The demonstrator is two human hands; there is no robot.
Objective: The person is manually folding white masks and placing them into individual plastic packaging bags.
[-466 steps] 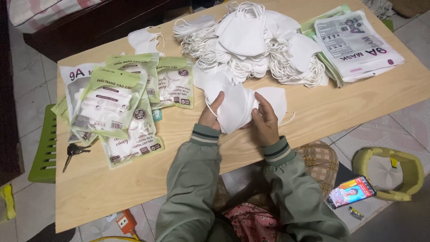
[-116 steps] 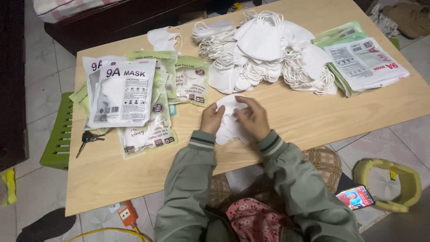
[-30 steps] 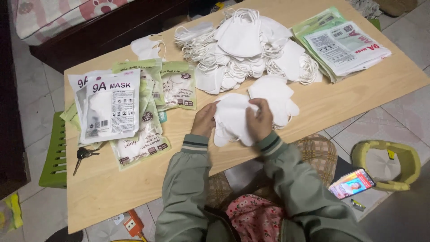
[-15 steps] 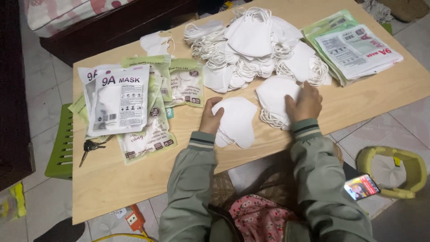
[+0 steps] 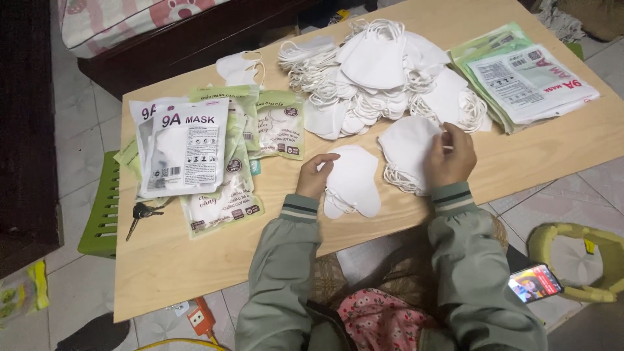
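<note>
My left hand (image 5: 316, 175) rests on a small stack of folded white face masks (image 5: 354, 180) near the table's front edge. My right hand (image 5: 450, 156) pinches the edge of another white mask on a second small stack (image 5: 406, 148) just to the right. Behind both lies a big loose heap of white masks (image 5: 377, 71) with tangled ear loops. Sealed mask packets (image 5: 185, 149) lie to the left.
Flat empty packets (image 5: 530, 81) are stacked at the table's right end. A wooden table (image 5: 195, 273), a green plastic stool (image 5: 103, 214) with keys (image 5: 140, 213), a lit phone (image 5: 535, 283), a yellow stool (image 5: 578, 260) and a power strip (image 5: 200, 315) on the tiled floor.
My right hand left the stack held with the left hand and moved right onto the second stack of masks. The left hand stays on its stack.
</note>
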